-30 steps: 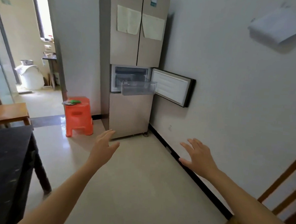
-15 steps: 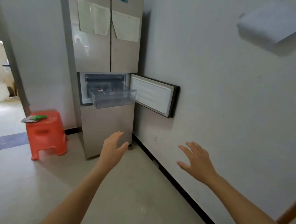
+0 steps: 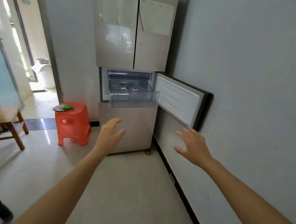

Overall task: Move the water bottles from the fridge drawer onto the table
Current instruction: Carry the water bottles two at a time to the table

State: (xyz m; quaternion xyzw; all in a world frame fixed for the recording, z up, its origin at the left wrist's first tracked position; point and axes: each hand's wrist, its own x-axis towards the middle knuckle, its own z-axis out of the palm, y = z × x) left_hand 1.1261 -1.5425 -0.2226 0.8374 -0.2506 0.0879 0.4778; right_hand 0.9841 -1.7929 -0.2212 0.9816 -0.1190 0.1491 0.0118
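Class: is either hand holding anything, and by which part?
Nothing is held: left hand and right hand are empty, short of the fridge drawer.

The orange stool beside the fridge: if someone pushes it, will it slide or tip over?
The orange stool looks like hollow moulded plastic, so probably light. On the glossy floor it would likely slide easily. Its legs splay outward, so tipping seems unlikely, though the plate on top might shift.
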